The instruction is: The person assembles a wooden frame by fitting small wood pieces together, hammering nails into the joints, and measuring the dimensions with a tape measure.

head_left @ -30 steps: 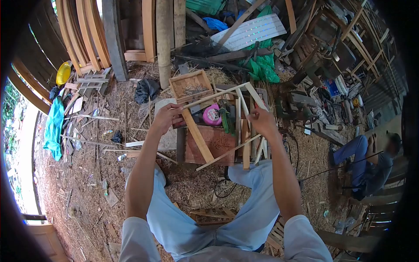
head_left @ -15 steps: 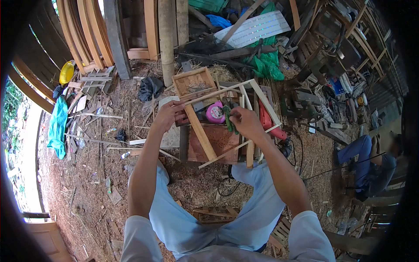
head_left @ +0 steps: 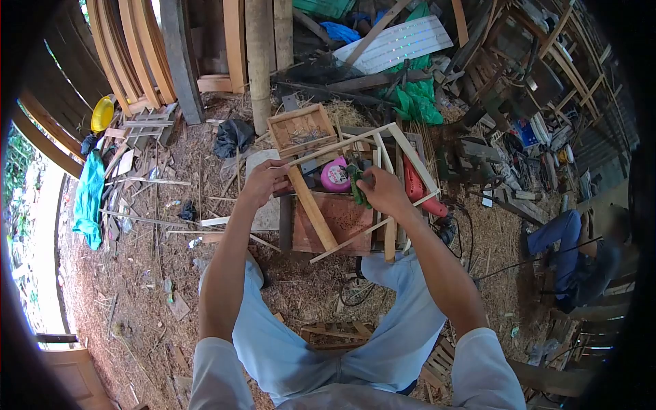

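Observation:
My left hand is closed around the near-left corner of a light wooden frame, built of thin strips with a thicker bar on its left side. In my right hand is a pair of green-handled pliers, held inside the frame's outline; its jaws are hard to make out. Just left of the pliers lies a pink tape measure. Beneath the frame is a low bench with a reddish-brown wooden top. A red power tool lies by the frame's right side, partly covered by the strips.
Beyond the frame sits a wooden box holding what look like nails. A black plastic bag and scrap wood litter the shavings-covered floor. A bamboo post stands ahead. Cables run at right, where another person sits.

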The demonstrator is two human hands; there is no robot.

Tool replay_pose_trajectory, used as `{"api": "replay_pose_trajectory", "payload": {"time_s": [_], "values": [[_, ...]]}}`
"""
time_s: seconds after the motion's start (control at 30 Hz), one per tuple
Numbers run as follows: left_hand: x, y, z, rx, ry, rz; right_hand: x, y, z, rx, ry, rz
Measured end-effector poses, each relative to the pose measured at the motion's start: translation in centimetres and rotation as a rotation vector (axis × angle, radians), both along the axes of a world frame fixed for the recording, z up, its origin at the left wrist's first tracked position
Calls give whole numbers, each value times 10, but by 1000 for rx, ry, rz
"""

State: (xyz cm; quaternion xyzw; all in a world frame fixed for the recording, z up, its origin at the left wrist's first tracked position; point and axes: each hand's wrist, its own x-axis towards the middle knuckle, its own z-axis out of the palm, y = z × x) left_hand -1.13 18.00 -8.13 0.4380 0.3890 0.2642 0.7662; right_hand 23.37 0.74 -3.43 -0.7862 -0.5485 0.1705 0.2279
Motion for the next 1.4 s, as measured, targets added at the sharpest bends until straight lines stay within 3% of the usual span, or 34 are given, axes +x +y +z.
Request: {"api": "replay_pose_trajectory", "payload": {"time_s": [0.13, 0.2, 0.33, 0.47, 0.53, 0.6, 0.7, 0.73, 0.8, 0.83, 0.9, 0.93, 1.0, 1.07, 1.13, 1.2, 1.27, 1.3, 1.37, 1.4], "values": [[0, 1, 2, -15, -51, 25, -4, 2, 1, -82, -96, 10], [1, -1, 4, -4, -49, 31, -15, 0, 6, -322, -49, -44], [5, -3, 10, 47, -44, 42, -25, 1, -6, -264, -157, -3], [8, -12, 18, 37, 13, 67, -33, 9, -5, -197, -207, -128], [12, -13, 15, 49, 1, 60, -29, 9, 12, -214, -39, -215], [13, -15, 19, 27, -21, 74, -4, 10, 9, -198, 42, -137], [10, -13, 21, 5, -122, 67, 4, -7, 43, -240, 558, -230], [8, -11, 22, 53, -141, 75, 5, -14, 51, -239, 554, -229], [3, -6, 26, 102, -168, 80, 6, -32, 68, 137, 897, -97], [-1, -2, 28, 145, -174, 113, 6, -39, 75, 139, 891, -100], [-13, 1, 36, 216, -185, 170, 6, -50, 84, 769, 783, 90], [-20, 6, 35, 217, -188, 167, 8, -50, 82, 772, 779, 88], [-36, 18, 33, 209, -246, 298, 14, -47, 77, 1227, 643, -68], [-52, 24, 33, 213, -284, 352, 1, -41, 91, 1324, 649, -223], [-67, 35, 32, 218, -322, 407, 5, -37, 86, 1168, 818, -716], [-80, 44, 25, 179, -356, 464, 38, -34, 44, 1035, 782, -782], [-84, 45, 20, 153, -339, 506, 54, -33, 12, 339, 22, -550], [-84, 44, 18, 148, -381, 507, 48, -32, 8, 331, 30, -549], [-80, 44, 18, 130, -435, 511, 27, -20, 2, 173, -11, -164], [-79, 44, 17, 131, -430, 516, 19, -12, -2, 171, -6, -159]]}}
